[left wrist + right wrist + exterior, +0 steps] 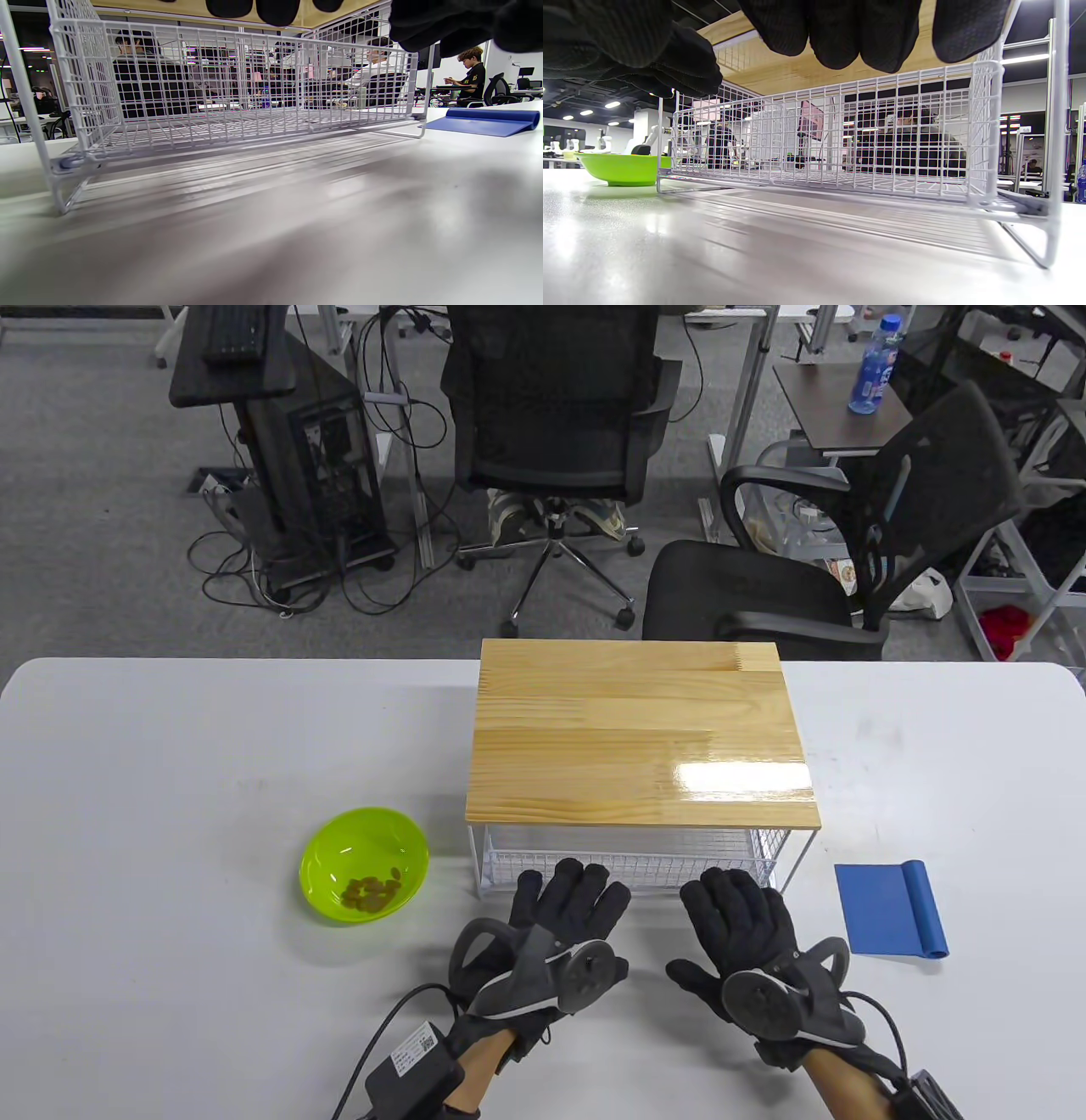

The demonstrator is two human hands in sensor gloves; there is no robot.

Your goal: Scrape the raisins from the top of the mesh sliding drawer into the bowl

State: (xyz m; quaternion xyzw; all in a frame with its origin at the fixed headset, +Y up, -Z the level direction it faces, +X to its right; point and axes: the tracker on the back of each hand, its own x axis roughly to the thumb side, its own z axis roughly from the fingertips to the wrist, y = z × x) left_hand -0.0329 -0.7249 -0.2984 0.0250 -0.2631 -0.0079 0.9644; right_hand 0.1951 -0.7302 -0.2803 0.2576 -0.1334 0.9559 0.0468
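Both hands (653,916) before drawer (632,857).

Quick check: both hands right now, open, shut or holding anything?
Left hand: open, fingers straight, tips at the mesh drawer front, holding nothing.
Right hand: open, fingers straight near the drawer front, holding nothing.

Raisins (371,892) in green bowl (327,848) — drawer (628,861) shut.

Both my hands wear black knit gloves. On the back of my left hand (556,933) and my right hand (751,937) sits a grey tracker with a round disc and a ring loop. A black box with a white label is strapped at my left wrist, trailing a black cable.
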